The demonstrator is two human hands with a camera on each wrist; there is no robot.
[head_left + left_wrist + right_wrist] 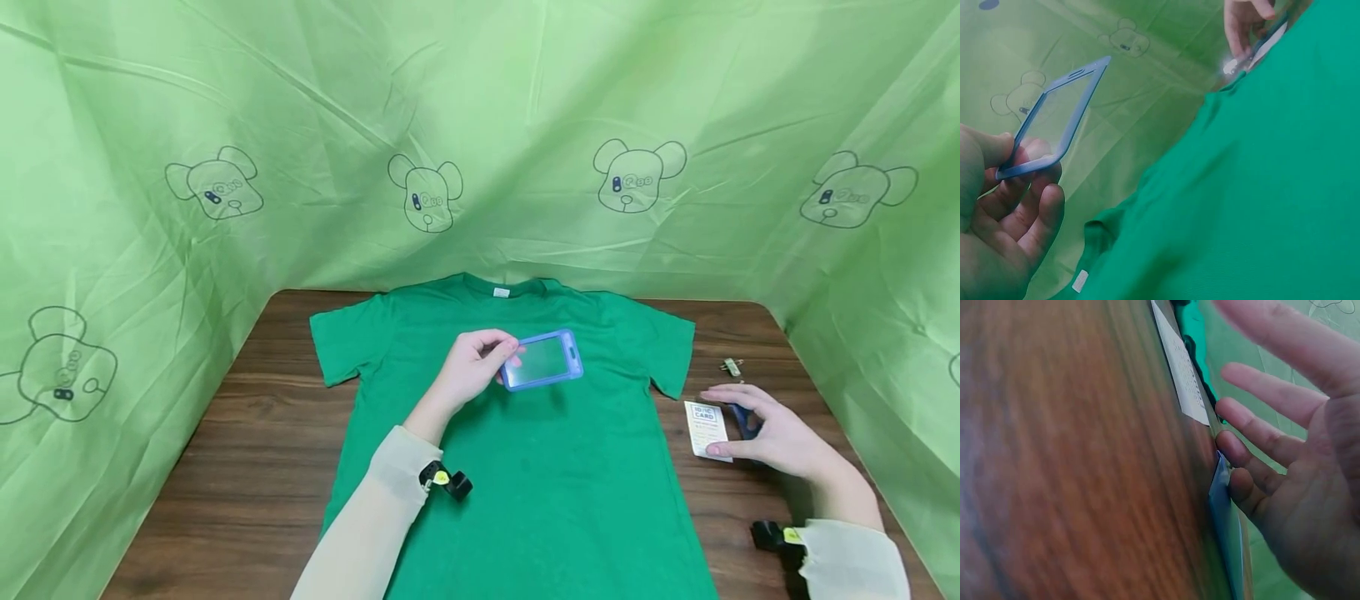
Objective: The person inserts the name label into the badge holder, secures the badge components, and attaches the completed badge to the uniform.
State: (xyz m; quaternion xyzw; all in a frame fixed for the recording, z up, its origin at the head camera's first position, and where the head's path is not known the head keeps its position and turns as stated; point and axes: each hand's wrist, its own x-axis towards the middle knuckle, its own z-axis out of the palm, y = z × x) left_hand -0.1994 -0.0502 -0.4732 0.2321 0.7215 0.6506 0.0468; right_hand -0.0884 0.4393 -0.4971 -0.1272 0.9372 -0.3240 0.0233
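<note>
My left hand (474, 367) pinches one end of a blue-framed card holder (546, 360) with a clear window, held above a green T-shirt (540, 483). In the left wrist view the holder (1054, 119) is tilted, its slotted end away from the fingers. To the shirt's right, my right hand (772, 433) hovers with fingers extended beside a white card (705, 429) printed "ID/IC CARD". Its thumb tip overlaps the card's lower edge; contact I cannot tell. Under that hand lies a dark blue flat piece (744, 419), partly hidden; the right wrist view shows the hand's fingers spread.
A small metal clip (731, 367) lies beyond the right hand. The shirt is spread flat on a dark wooden table (255, 442). Light green cloth (525, 100) with bear drawings hangs behind and at both sides.
</note>
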